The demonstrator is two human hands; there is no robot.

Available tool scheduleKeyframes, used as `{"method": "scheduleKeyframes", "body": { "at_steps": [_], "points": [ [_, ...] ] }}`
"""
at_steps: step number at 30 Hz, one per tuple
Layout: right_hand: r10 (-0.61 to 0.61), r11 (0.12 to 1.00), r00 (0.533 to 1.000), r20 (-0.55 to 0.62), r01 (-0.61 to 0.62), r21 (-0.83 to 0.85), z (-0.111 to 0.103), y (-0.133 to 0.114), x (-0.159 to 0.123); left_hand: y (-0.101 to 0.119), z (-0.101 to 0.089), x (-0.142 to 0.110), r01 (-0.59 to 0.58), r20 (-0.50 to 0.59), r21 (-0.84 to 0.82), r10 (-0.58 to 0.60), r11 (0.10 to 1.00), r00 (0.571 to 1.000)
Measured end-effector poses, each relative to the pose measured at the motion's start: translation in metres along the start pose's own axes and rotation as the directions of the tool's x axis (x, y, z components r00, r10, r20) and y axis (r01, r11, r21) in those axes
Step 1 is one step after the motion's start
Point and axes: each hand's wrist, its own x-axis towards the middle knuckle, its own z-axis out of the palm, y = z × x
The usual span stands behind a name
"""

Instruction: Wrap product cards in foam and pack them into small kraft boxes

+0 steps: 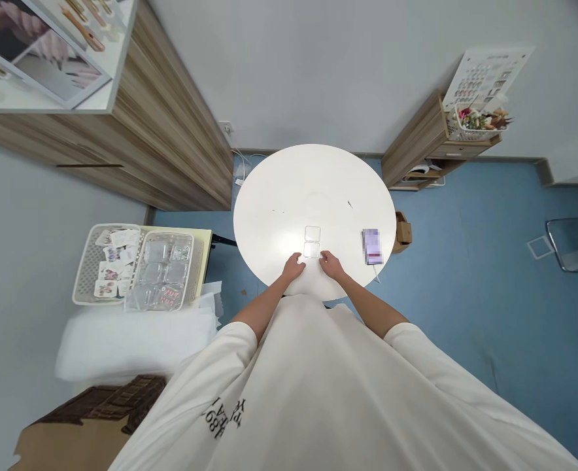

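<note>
A small clear plastic case (312, 241) lies open on the round white table (279, 190), its two square halves one behind the other. My left hand (293, 267) rests on the table just left of the near half, fingers curled toward its corner. My right hand (329, 263) sits just right of the near half, fingers bent toward its edge. Both hands touch or nearly touch the case; the fingers are too small to show whether they grip it.
A phone (371, 246) with a cable lies at the table's right edge. Left of the table stands a white basket (87, 265) with cards and clear cases. A wooden cabinet (171, 131) rises at back left, a low shelf (416, 147) at back right, a cardboard box (403, 230) on the blue floor.
</note>
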Motion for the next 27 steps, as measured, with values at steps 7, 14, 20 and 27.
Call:
{"method": "scheduleKeyframes", "body": {
  "at_steps": [7,14,20,27],
  "points": [
    [-0.137,0.991,0.990,-0.034,0.137,-0.005,-0.013,-0.014,-0.005,-0.018,-0.032,-0.027,-0.042,-0.142,-0.044,0.036,0.998,0.989],
    [-0.356,0.934,0.930,0.091,0.353,0.050,0.014,-0.087,-0.003,-0.039,-0.089,-0.087,-0.094,-0.410,-0.181,0.011,0.979,0.912],
    [-0.558,0.829,0.790,0.254,0.542,0.136,0.061,-0.160,-0.023,-0.068,-0.150,-0.140,-0.128,-0.590,-0.251,-0.047,0.959,0.806],
    [-0.608,0.783,0.690,0.394,0.603,0.152,0.137,-0.241,-0.047,-0.113,-0.247,-0.173,-0.212,-0.704,-0.270,-0.042,0.939,0.709]
  ]
}}
